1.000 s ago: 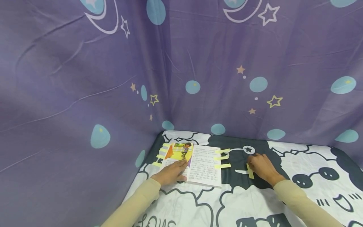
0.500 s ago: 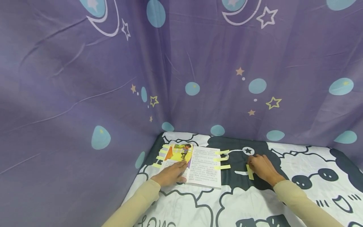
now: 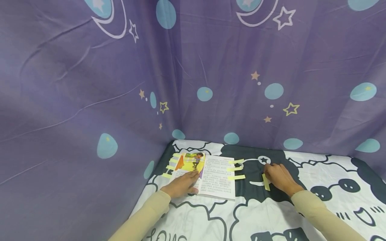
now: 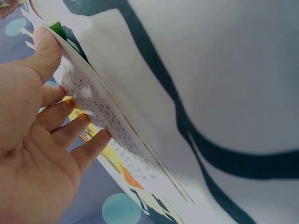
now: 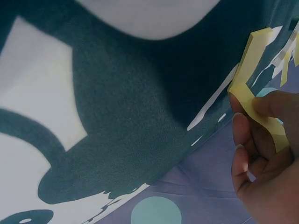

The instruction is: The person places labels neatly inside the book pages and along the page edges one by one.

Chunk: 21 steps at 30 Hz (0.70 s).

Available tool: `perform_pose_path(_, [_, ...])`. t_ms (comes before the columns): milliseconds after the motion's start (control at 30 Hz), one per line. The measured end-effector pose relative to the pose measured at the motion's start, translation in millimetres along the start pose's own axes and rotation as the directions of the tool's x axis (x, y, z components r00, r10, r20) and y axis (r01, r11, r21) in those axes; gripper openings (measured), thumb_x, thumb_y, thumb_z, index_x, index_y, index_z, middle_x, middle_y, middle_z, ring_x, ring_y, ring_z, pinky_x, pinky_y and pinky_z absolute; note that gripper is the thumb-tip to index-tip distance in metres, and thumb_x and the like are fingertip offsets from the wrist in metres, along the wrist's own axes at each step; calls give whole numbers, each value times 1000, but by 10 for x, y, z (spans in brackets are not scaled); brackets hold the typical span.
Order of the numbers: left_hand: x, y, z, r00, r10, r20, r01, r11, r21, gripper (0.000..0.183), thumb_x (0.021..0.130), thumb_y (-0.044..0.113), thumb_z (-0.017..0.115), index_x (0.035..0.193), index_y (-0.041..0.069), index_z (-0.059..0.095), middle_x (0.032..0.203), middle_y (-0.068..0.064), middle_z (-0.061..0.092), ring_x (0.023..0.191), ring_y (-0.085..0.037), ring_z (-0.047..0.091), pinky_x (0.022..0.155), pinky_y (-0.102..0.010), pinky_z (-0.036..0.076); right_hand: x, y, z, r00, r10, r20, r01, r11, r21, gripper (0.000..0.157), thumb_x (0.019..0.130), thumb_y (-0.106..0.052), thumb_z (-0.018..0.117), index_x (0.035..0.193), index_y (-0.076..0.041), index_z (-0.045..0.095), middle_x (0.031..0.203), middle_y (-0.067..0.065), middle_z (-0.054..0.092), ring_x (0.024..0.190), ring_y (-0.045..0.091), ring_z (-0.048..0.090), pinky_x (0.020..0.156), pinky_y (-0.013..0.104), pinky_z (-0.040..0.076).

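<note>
An open book (image 3: 217, 177) with a colour picture on its left page lies on the patterned cloth. My left hand (image 3: 181, 184) rests on the left page, fingers extended near the fold; in the left wrist view the thumb lies along the lower page edge. Yellow sticky tabs (image 3: 236, 177) stick out from both sides of the book. To the right, my right hand (image 3: 279, 177) pinches the end of a narrow yellow sticky strip (image 5: 259, 116) between thumb and fingers. This strip bends up from a slim yellow sticky-note pad (image 5: 252, 60), seen in the right wrist view.
A black and white cartoon cloth (image 3: 193, 221) covers the surface under the book. Purple curtains (image 3: 235, 67) with stars and moons hang behind and at the left, meeting in a corner beyond the book.
The head view has shifted very slightly. Both hands, the book and the yellow pad stay in practically the same places.
</note>
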<state>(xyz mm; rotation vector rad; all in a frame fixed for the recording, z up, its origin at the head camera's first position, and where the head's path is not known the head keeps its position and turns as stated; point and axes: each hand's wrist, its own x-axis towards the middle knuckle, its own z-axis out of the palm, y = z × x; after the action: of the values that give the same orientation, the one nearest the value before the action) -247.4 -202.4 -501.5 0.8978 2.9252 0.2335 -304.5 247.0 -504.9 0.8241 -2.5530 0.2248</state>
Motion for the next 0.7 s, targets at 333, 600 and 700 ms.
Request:
perform_pose_path(333, [3,10,-32,1000,2,7,-2,1000,-1,81,96,46,64,158,1,36,165,-17,31,152,-34,30,122,-48,31,5,19,7,1000,15,1,-15,1000,21,22,82,7,74,78,-9,59,67,-4,59,60,13,50,52,34,44])
perform_pose_path(600, [0,18,-32,1000,9,11,-9,1000,-6,81,96,45,64,158,1,36,165,-17,31,152,-34,29,122,-48,31,-2,-30,77,999,-1,-38,2,1000,31,17,77,8,79,76,-7,69,70,-1,67,66,20,56,58,39,50])
perform_pose_path(700, [-4,11,-34,1000,5,12,-5,1000,-9,81,97,45,64,158,1,36,165,-17,31,152,-34,29,122,-48,32,11,-32,60,1000,9,-19,-8,999,39,16,79,8,78,78,-6,70,71,0,68,66,20,57,57,38,50])
